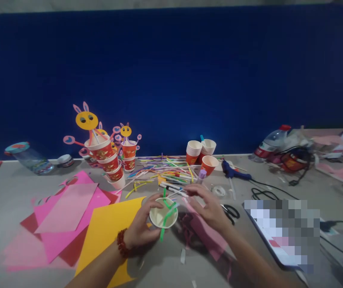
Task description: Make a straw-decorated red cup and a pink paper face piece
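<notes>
My left hand (144, 224) is wrapped around a white-lined paper cup (156, 216), which it holds upright over the table. Bent green straws (168, 219) lie across the cup's mouth, their ends sticking out past the rim. To the right of the cup, my right hand (204, 204) hovers with thumb and fingers apart. Just beyond its fingertips are several markers (171, 187) on the table. Below the right hand lies a strip of pink paper (210, 240), and black-handled scissors (231, 213) are partly hidden beside the wrist.
Yellow card (99, 232) and pink sheets (66, 208) spread at left. Stacked-cup figures (108, 156) with yellow faces stand behind them. Loose straws (162, 168), spare cups (193, 151) and a blue glue gun (234, 172) with its cord are farther back. A tablet (279, 236) sits at right.
</notes>
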The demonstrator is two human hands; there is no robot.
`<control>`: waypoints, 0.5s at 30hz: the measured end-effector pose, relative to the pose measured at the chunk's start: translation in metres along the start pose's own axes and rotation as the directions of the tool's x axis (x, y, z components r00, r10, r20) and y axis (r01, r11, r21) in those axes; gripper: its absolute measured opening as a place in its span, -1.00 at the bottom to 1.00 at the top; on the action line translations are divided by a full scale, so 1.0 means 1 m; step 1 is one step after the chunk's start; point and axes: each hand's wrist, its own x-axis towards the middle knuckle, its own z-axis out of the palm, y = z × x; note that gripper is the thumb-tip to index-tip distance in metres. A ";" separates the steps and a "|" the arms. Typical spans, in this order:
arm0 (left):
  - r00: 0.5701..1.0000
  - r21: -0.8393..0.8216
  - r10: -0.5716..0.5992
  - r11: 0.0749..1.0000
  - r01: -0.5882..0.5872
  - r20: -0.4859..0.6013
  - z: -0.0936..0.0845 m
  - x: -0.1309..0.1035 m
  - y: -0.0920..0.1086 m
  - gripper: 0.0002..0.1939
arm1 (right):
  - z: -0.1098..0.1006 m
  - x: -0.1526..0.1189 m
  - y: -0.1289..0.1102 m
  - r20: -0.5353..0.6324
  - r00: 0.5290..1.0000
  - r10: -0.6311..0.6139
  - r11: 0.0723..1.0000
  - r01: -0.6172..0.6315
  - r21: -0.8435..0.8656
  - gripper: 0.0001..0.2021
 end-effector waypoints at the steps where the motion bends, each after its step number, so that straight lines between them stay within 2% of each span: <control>1: 1.000 -0.003 0.005 1.000 -0.005 0.010 0.000 0.001 0.001 -0.44 | 0.011 -0.003 -0.012 0.033 0.999 -0.040 0.995 0.037 0.092 -0.69; 3: 1.000 -0.009 0.015 1.000 -0.015 0.020 0.000 0.002 0.004 -0.43 | 0.025 -0.007 -0.024 0.083 0.992 -0.091 0.971 0.070 0.229 -0.59; 7: 0.999 -0.047 0.031 0.998 -0.029 0.039 0.000 0.005 0.006 -0.38 | 0.039 -0.011 -0.022 0.074 0.997 0.002 0.913 -0.033 0.406 -0.68; 15: 0.993 -0.141 -0.109 0.983 0.115 0.052 0.005 -0.001 0.004 -0.19 | 0.046 -0.021 -0.018 0.040 0.996 0.074 0.861 -0.084 0.501 -0.77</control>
